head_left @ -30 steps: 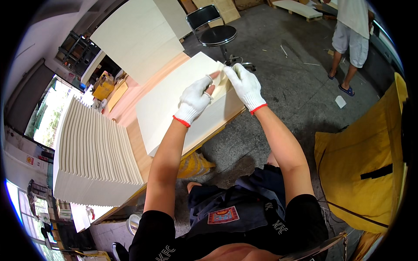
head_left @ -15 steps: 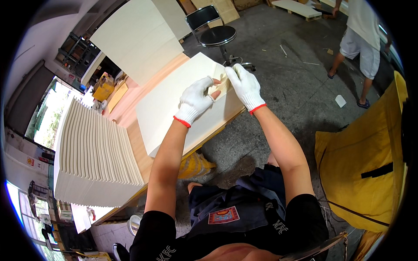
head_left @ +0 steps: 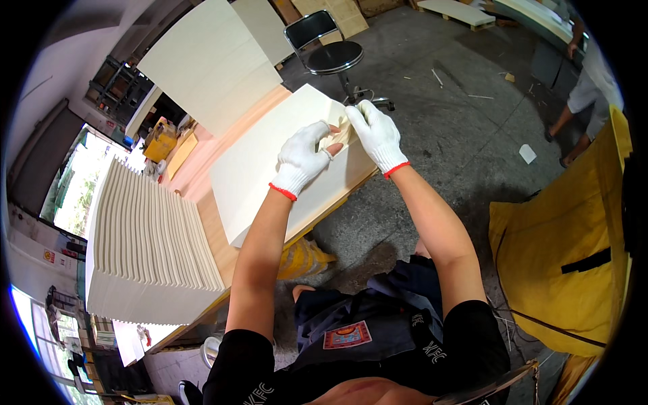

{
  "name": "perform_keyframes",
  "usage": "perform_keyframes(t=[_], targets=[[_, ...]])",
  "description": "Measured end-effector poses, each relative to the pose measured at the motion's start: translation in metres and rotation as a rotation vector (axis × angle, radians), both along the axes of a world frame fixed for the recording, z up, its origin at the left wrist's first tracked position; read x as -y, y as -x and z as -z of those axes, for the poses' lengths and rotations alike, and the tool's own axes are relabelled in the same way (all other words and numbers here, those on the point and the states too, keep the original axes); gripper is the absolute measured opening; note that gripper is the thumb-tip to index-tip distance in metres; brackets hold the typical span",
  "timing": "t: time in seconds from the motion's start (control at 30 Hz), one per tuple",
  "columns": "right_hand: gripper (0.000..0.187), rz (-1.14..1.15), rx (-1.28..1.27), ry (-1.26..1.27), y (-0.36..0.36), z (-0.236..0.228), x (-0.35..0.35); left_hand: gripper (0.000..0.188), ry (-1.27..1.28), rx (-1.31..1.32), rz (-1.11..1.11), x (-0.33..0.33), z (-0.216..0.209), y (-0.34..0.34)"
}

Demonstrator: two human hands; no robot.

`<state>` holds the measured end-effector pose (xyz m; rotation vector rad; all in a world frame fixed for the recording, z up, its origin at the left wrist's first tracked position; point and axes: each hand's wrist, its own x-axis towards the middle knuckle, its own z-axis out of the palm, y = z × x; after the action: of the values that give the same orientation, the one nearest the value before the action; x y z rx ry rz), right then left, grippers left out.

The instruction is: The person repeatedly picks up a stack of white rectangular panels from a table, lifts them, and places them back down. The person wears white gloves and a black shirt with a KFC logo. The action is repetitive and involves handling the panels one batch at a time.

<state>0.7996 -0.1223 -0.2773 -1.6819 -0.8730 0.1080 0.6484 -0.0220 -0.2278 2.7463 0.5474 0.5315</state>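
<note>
Both my hands wear white knit gloves with red cuffs. My left hand (head_left: pixel 305 156) and my right hand (head_left: pixel 376 133) meet over the right edge of a pale cream board (head_left: pixel 263 169) that lies flat on the wooden workbench (head_left: pixel 206 229). Between the fingers of both hands is a small pale strip (head_left: pixel 339 140), pinched at the board's edge. What the strip is made of I cannot tell.
A tall stack of cream panels (head_left: pixel 145 250) stands at the left on the bench. A larger cream sheet (head_left: pixel 206 67) leans behind. A black stool (head_left: pixel 331 50) stands on the grey floor beyond. A yellow cloth (head_left: pixel 567 243) hangs at the right. Another person (head_left: pixel 587 94) stands far right.
My hands stay at the board's edge, fingers shifting slightly on the strip. The other person has walked further to the right.
</note>
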Motion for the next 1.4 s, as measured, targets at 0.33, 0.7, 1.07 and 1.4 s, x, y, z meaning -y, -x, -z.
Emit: perform_keyframes(t=[0.33,0.7,1.07,1.4], targets=[[0.047,-0.012,-0.039,0.008,0.001,-0.003,0.004,0.027,0.09,0.145,0.037,-0.002,0.005,0.0],[0.049,-0.008,-0.071,-0.072,-0.001,0.003,0.001,0.031,-0.146,0.051,0.067,0.006,0.002,0.0],[0.03,0.006,1.014,0.138,-0.036,-0.01,0.026,0.033,0.026,0.123,0.102,-0.004,0.004,0.001],[0.05,-0.148,0.074,0.052,-0.016,-0.005,0.002,0.028,0.177,0.12,0.094,-0.006,0.003,0.002]])
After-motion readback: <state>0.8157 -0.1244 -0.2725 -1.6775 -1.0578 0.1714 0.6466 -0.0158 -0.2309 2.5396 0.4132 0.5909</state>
